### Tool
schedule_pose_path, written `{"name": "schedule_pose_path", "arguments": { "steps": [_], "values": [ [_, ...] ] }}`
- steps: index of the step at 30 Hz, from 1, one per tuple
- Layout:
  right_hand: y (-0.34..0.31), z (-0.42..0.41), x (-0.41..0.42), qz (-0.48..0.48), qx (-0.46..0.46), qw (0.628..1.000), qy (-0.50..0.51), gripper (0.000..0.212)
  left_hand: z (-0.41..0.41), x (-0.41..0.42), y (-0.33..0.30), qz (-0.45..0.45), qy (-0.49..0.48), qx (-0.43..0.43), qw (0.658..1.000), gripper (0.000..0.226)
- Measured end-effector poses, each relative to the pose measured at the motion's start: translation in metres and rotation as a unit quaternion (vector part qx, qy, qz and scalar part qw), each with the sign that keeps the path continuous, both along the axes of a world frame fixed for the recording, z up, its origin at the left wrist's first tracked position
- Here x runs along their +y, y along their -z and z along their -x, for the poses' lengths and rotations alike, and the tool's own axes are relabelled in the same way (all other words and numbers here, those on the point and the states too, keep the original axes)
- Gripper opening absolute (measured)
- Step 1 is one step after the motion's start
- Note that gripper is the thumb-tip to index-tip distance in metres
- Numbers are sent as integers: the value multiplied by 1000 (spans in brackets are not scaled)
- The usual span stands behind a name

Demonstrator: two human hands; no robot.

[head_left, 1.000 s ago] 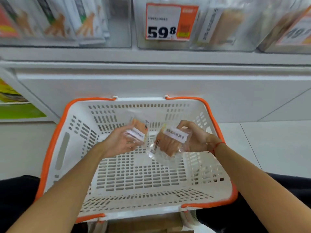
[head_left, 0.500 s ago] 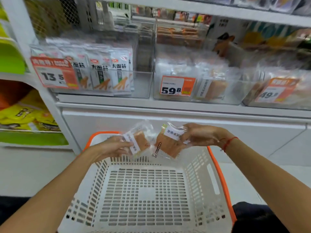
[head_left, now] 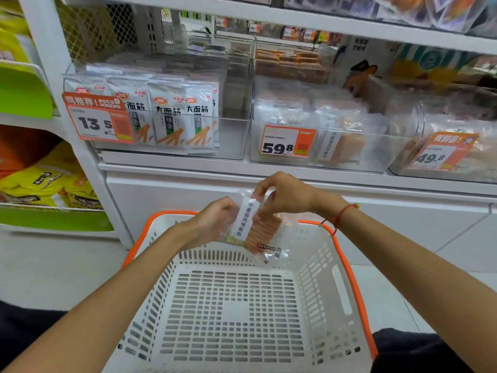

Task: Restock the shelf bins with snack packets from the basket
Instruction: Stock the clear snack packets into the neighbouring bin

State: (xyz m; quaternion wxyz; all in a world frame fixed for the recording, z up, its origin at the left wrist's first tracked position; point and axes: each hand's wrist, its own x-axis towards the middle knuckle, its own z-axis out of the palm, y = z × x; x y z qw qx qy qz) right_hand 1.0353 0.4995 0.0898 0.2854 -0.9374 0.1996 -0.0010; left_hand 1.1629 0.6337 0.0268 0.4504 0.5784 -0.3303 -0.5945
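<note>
Near the end, judging by the basket (head_left: 341, 275): white slatted floor bare across the lower centre of the frame, no packets lying in it. Last stock apparently in hand. Clear snack packets (head_left: 258, 227), orange contents and a white label strip with black characters, held together just above the basket's far rim, centre of frame. Whether one packet or two pressed flat against each other: hard to tell, though a second clear edge shows at the lower right of the bundle.

Left hand (head_left: 215, 222) curled round the bundle's left side, fingers mostly hidden behind the plastic. Right hand (head_left: 285, 196) arched over the top, fingertips pinching the upper edge beside the label. Both grips closed on the packets, neither slack.

Still to do: the lift up and away into a bin. Likely target the clear bin (head_left: 376, 146) in the right centre of the frame, behind the 59.8 price tag (head_left: 287, 141), where a packet with a similar white label strip and pale orange contents stands at the front. Room visible there, front row only partly filled. Bin (head_left: 234, 135) to its left, with the 13.5 tag (head_left: 98, 118), holding white upright packets (head_left: 172, 117) of another product, so probably not the destination.
</note>
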Motion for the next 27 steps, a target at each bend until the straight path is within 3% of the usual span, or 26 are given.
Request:
{"name": "schedule_pose_path", "arguments": {
  "steps": [4, 7, 10, 12, 13, 15, 17, 19, 22, 25, 27],
  "values": [
    [7, -1, -1, -3, -61, 998, 33, 34, 3, 3, 3, 42, -13, 57, 997, 57],
    [8, 2, 4, 19, -111, 993, 45, 38, 7, 1, 4, 82, -40, 3, 996, 23],
    [-4, 10, 5, 159, -172, 972, 24, 53, 3, -5, -7, 114, -57, -35, 991, 28],
    [-26, 16, -7, 209, -157, 964, 33, 81, 2, -7, -28, 145, -48, -63, 986, 33],
    [-43, 19, -13, 172, -138, 973, 68, 95, 2, -9, -40, 159, -51, -79, 983, 33],
    [-74, 28, -31, -1, -134, 978, 159, 107, 3, -17, -63, 203, -74, -94, 972, 35],
    [-97, 38, -50, -210, -150, 944, 204, 101, 4, -31, -84, 245, -88, -99, 961, 40],
    [-107, 43, -65, -303, -137, 926, 179, 79, 7, -48, -104, 271, -85, -111, 953, 42],
    [-109, 40, -79, -258, -161, 939, 161, 37, 6, -75, -127, 284, -89, -188, 936, 32],
    [-112, 37, -95, -176, -216, 944, 179, 31, -7, -95, -143, 251, -97, -311, 911, 37],
    [-115, 36, -106, -153, -227, 945, 177, 30, -20, -105, -151, 231, -109, -350, 901, 51]
  ]
}}
